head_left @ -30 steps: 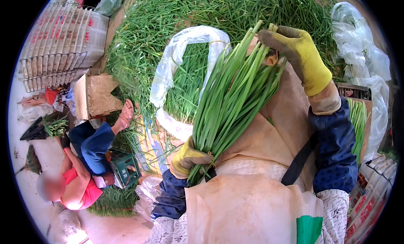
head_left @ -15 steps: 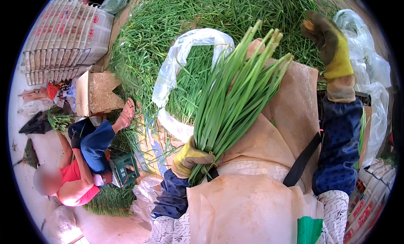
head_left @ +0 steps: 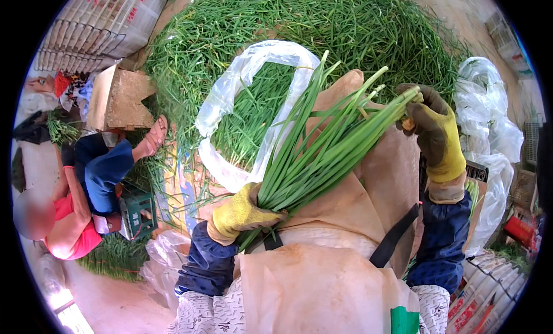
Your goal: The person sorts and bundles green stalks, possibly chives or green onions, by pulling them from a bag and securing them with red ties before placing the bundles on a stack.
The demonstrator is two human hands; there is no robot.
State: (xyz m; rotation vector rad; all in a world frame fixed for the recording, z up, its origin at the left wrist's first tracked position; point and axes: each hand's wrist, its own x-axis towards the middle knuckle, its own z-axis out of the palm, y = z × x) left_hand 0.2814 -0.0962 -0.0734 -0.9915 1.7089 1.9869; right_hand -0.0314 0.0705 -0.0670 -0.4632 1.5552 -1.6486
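Note:
A bunch of long flat green garlic chives [head_left: 322, 181] lies slantwise across my lap, over the brown apron [head_left: 337, 210]. My left hand [head_left: 242, 212], in a yellow glove, is closed round its lower, leafy end. At the upper right, my right hand [head_left: 439, 135], in a yellow and dark-stained glove, pinches the pale stem ends of part of the bunch. Other stems fan out loose to the left of those. Just beyond the bunch, an open clear plastic bag [head_left: 214, 112] with a rolled rim holds more chives [head_left: 259, 112].
A wide heap of loose chives [head_left: 368, 28] covers the floor ahead. At left sits a person in red [head_left: 75, 233], near a green crate [head_left: 137, 210] and a wooden stool [head_left: 129, 100]. Clear plastic bags [head_left: 489, 121] lie at right; stacked white crates [head_left: 109, 23] stand far left.
My right hand has come down and left from beside the bunch and taken hold of stem ends. The bunch has tilted further right, its stems spreading apart. The whole view has shifted.

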